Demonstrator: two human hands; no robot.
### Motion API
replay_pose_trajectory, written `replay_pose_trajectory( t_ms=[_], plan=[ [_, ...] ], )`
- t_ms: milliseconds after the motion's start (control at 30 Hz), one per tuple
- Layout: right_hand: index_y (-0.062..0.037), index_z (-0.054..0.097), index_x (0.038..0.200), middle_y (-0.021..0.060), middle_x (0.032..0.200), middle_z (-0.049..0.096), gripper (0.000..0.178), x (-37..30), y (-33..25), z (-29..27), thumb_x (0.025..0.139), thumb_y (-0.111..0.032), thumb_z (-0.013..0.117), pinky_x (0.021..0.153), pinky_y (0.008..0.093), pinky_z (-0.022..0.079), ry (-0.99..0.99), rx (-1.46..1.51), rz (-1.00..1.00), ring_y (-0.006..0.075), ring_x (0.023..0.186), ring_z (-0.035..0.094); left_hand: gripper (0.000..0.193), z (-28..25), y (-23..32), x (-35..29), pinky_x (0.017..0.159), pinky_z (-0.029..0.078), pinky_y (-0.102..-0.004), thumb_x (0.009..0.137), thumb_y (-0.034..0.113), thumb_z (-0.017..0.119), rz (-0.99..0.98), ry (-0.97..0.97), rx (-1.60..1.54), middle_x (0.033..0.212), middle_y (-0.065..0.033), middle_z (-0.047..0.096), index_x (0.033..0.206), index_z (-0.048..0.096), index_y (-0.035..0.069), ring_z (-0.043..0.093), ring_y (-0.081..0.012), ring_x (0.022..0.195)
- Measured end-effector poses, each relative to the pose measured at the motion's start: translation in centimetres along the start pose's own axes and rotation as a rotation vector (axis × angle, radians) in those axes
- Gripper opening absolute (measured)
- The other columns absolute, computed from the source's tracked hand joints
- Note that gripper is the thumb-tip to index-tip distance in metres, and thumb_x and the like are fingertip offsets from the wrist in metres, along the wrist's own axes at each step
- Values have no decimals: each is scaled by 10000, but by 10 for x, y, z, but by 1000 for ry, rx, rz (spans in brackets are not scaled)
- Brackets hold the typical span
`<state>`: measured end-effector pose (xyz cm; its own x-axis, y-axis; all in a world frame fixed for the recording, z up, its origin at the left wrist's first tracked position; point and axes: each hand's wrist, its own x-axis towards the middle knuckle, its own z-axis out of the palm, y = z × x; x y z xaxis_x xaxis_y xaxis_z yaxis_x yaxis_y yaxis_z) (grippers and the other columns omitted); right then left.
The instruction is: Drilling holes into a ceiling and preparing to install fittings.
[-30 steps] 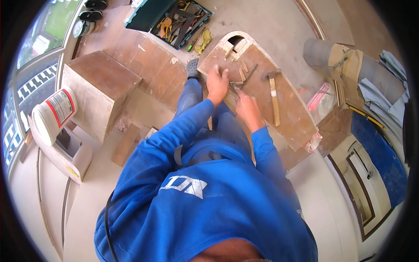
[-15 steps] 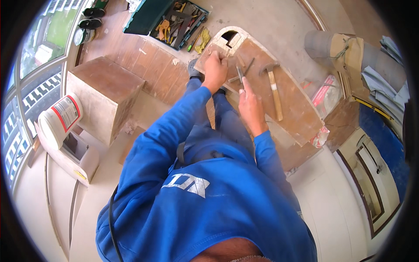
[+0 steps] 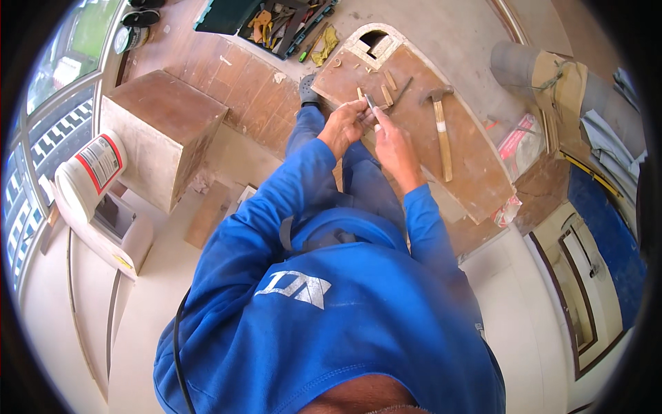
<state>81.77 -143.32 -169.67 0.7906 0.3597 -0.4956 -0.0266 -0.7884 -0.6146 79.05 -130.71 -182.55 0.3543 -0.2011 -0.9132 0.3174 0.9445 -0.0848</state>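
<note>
Close together over the near edge of a brown board [image 3: 469, 148] are both my hands. My left hand [image 3: 343, 127] is pinched, and the pale end of a small piece of wood [image 3: 359, 92] shows just past its fingertips. My right hand [image 3: 398, 153] is closed round a slim grey metal tool [image 3: 370, 101], whose tip meets the left fingers. On the board lie a claw hammer [image 3: 442, 134] with a wooden handle, a thin dark bar [image 3: 400, 92] and small wooden offcuts [image 3: 390, 81]. An arched pale frame with a rectangular hole [image 3: 374, 45] forms the board's far end.
A toolbox [image 3: 283, 27] full of hand tools stands beyond the board, with a yellow cloth [image 3: 324, 45] beside it. To the left are a brown-topped box [image 3: 165, 107] and a white tub [image 3: 92, 176]. A grey roll [image 3: 517, 65] and plastic bags [image 3: 520, 146] lie right.
My left hand has drawn back toward me from the board's left part, beside my right hand. The right hand's tool has shifted left, so both hands now meet.
</note>
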Motion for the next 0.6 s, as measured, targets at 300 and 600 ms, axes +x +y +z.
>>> replay_pose_trajectory(
  t_ms=[300, 600],
  plan=[
    [-120, 578, 1374, 278, 1099, 660, 404, 2, 3, -9, 978, -150, 505, 856, 547, 490, -100, -45, 46, 478, 1022, 621, 70, -1, 8, 0, 831, 565, -361, 948, 97, 665, -53, 46, 45, 944, -89, 626, 973, 636, 38, 611, -206, 849],
    [-122, 559, 1396, 240, 1247, 634, 408, 0, -4, -14, 998, -175, 489, 940, 501, 490, -137, -12, 107, 452, 1131, 602, 45, -2, 8, -5, 840, 557, -356, 957, 121, 668, 6, -15, 54, 872, -39, 645, 951, 651, 80, 613, -186, 814]
  ],
)
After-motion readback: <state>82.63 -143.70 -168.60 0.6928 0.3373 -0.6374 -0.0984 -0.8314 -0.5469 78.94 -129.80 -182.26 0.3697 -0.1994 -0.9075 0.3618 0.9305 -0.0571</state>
